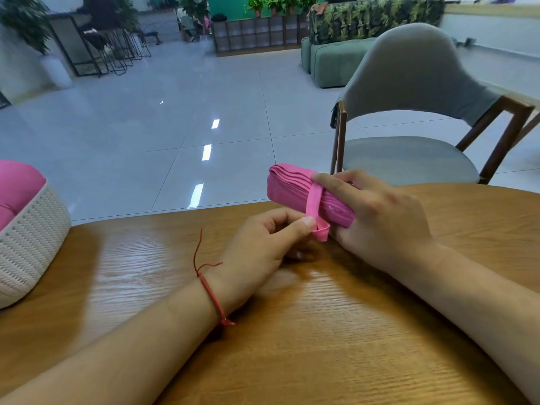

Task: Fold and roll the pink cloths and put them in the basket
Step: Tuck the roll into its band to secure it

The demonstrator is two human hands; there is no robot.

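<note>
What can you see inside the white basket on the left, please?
Pink cloth bulges above the rim of the basket. Its woven wall and the picture's edge hide how many pieces there are and anything lying beneath them.

A round, glossy wooden table (321,331) fills the view from 3 to 9 o'clock. At 1 o'clock beyond its edge stands a grey padded chair with a brown wooden frame (409,159). Pale shiny floor tiles (175,112) run to 12 o'clock, where a low wooden cubby shelf (257,35) carries potted green plants (274,2). A green upholstered sofa (336,62) sits just right of it, and black wire-legged stools (99,39) stand at 11.
</note>
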